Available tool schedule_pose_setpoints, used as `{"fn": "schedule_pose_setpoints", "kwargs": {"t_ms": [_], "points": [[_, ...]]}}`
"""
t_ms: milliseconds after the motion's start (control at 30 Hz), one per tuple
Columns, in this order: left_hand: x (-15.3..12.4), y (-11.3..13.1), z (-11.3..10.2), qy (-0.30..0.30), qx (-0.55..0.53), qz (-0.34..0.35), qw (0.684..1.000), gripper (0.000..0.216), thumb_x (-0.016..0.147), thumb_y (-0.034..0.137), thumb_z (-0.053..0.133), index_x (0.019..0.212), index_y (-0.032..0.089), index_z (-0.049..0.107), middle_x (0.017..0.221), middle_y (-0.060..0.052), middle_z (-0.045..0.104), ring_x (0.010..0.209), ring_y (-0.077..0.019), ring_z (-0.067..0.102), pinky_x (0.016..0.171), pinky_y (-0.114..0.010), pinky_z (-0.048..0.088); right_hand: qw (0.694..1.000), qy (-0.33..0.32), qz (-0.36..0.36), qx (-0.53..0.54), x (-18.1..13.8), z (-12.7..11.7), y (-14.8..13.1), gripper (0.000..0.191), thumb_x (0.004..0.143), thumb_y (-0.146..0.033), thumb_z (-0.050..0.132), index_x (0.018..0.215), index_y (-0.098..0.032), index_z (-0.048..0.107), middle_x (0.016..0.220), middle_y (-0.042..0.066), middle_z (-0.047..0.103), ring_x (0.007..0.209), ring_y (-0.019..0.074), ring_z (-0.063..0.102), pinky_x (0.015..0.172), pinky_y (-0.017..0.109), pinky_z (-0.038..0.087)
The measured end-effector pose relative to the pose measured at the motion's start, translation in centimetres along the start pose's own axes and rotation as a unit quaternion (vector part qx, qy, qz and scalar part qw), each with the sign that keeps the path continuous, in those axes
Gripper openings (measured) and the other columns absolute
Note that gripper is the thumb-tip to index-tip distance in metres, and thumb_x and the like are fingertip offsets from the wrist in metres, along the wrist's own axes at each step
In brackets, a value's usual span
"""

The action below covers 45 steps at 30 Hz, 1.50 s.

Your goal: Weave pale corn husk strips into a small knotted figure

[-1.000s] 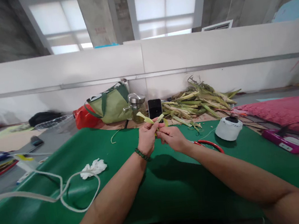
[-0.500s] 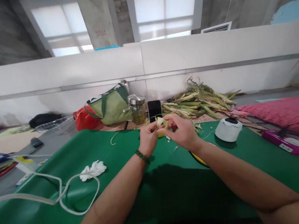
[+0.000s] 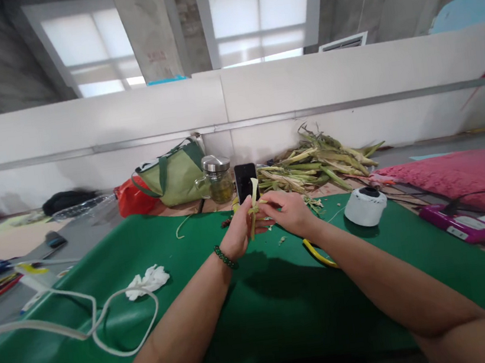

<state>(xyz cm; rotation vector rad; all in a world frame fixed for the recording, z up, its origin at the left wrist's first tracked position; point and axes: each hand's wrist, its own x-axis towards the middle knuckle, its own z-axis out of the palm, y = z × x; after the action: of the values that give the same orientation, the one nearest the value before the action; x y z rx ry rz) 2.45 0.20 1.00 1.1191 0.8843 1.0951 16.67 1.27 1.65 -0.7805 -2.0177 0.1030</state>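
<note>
My left hand [image 3: 238, 235] and my right hand [image 3: 286, 211] meet above the green mat [image 3: 187, 308], both pinched on a pale green leaf strip [image 3: 253, 195]. The strip stands nearly upright between the fingertips, with a short cross piece at its middle. A dark bead bracelet [image 3: 223, 257] circles my left wrist. Small leaf scraps lie on the mat just below the hands.
A pile of corn husks [image 3: 316, 163] lies at the back. A black phone [image 3: 245, 179], a glass jar [image 3: 216, 178] and a green bag [image 3: 170, 176] stand behind the hands. A white spool [image 3: 364, 206], yellow-handled tool [image 3: 317, 253], white cord [image 3: 95, 320] and white flower [image 3: 145, 280] lie around.
The strip, folded small between my fingers half a second ago, now stands upright. My right hand has drawn back slightly, and the view has shifted a little.
</note>
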Motion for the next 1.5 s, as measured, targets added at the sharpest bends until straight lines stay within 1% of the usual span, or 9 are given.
{"fn": "schedule_pose_setpoints", "kwargs": {"t_ms": [200, 400, 567, 733, 1200, 1267, 1367, 1433, 1500], "points": [[-0.1, 0.8, -1.4, 0.032, 0.094, -0.042, 0.994, 0.037, 0.071, 0.049, 0.068, 0.068, 0.013, 0.063, 0.058, -0.001, 0.061, 0.054, -0.0117, 0.058, 0.059, -0.024, 0.046, 0.994, -0.066, -0.079, -0.021, 0.1, -0.3, 0.4, 0.019, 0.088, -0.023, 0.051, 0.081, -0.018, 0.067, 0.077, 0.004, 0.069, 0.071, 0.0144, 0.06, 0.068, 0.024, 0.042], [-0.5, 1.0, -1.7, -0.029, 0.153, 0.051, 0.987, 0.048, 0.068, 0.061, 0.064, 0.062, 0.014, 0.057, 0.046, 0.007, 0.038, 0.042, -0.0056, 0.035, 0.043, -0.019, 0.031, 0.999, -0.049, 0.018, 0.015, 0.4, -1.5, 0.6, 0.017, 0.082, -0.025, 0.057, 0.07, -0.016, 0.065, 0.071, 0.004, 0.064, 0.065, 0.0131, 0.055, 0.057, 0.022, 0.038], [-1.0, 1.5, -1.7, -0.071, 0.198, 0.08, 0.974, 0.042, 0.063, 0.057, 0.069, 0.064, 0.015, 0.065, 0.049, 0.004, 0.045, 0.048, -0.0069, 0.04, 0.047, -0.019, 0.033, 0.981, -0.123, 0.079, 0.128, 0.6, -2.1, 0.8, 0.025, 0.083, -0.032, 0.055, 0.067, -0.015, 0.063, 0.061, 0.001, 0.059, 0.057, 0.0113, 0.052, 0.054, 0.023, 0.039], [-1.0, 1.7, -1.9, -0.06, 0.158, 0.031, 0.985, 0.032, 0.059, 0.045, 0.075, 0.07, 0.015, 0.073, 0.058, 0.0, 0.058, 0.054, -0.009, 0.048, 0.056, -0.022, 0.041, 0.958, -0.131, 0.148, 0.21, 0.9, -2.4, 1.7, 0.028, 0.074, -0.041, 0.062, 0.063, -0.015, 0.062, 0.051, -0.001, 0.055, 0.048, 0.0102, 0.05, 0.049, 0.023, 0.04], [-0.9, 2.0, -2.7, -0.066, 0.13, -0.018, 0.989, 0.019, 0.062, 0.03, 0.075, 0.066, 0.012, 0.074, 0.042, 0.003, 0.046, 0.045, -0.0068, 0.039, 0.048, -0.021, 0.039, 0.933, -0.134, 0.211, 0.257, 1.0, -2.5, 2.8, 0.03, 0.067, -0.04, 0.068, 0.056, -0.014, 0.059, 0.049, 0.0, 0.058, 0.046, 0.0088, 0.052, 0.046, 0.02, 0.04], [-0.7, 1.8, -2.6, -0.038, 0.098, -0.019, 0.994, 0.018, 0.065, 0.029, 0.074, 0.066, 0.011, 0.073, 0.043, 0.003, 0.047, 0.044, -0.0068, 0.042, 0.05, -0.022, 0.042, 0.912, -0.135, 0.266, 0.281, 1.0, -2.1, 2.9, 0.037, 0.07, -0.05, 0.065, 0.063, -0.014, 0.06, 0.051, 0.001, 0.061, 0.045, 0.0094, 0.053, 0.047, 0.021, 0.043], [-0.5, 1.6, -2.4, -0.002, 0.063, -0.013, 0.998, 0.019, 0.066, 0.029, 0.076, 0.064, 0.011, 0.068, 0.048, 0.001, 0.055, 0.047, -0.0085, 0.052, 0.055, -0.025, 0.048, 0.864, -0.214, 0.333, 0.312, 0.8, -1.2, 2.4, 0.051, 0.075, -0.064, 0.053, 0.072, -0.014, 0.061, 0.053, 0.004, 0.064, 0.043, 0.0112, 0.055, 0.044, 0.023, 0.046], [-0.5, 1.5, -2.3, 0.004, 0.067, -0.009, 0.998, 0.024, 0.065, 0.031, 0.077, 0.061, 0.012, 0.064, 0.051, 0.0, 0.059, 0.048, -0.0097, 0.056, 0.057, -0.025, 0.05, 0.872, -0.248, 0.299, 0.299, 0.7, -0.7, 1.9, 0.047, 0.073, -0.061, 0.058, 0.068, -0.014, 0.061, 0.054, 0.003, 0.064, 0.044, 0.0108, 0.057, 0.045, 0.021, 0.046], [-0.5, 1.5, -2.2, 0.0, 0.082, -0.008, 0.997, 0.03, 0.065, 0.037, 0.077, 0.059, 0.012, 0.061, 0.051, -0.001, 0.06, 0.048, -0.0098, 0.057, 0.057, -0.025, 0.05, 0.899, -0.227, 0.253, 0.276, 0.6, -0.3, 1.4, 0.04, 0.072, -0.052, 0.063, 0.061, -0.014, 0.059, 0.051, 0.0, 0.061, 0.045, 0.0092, 0.055, 0.044, 0.019, 0.045]]}}
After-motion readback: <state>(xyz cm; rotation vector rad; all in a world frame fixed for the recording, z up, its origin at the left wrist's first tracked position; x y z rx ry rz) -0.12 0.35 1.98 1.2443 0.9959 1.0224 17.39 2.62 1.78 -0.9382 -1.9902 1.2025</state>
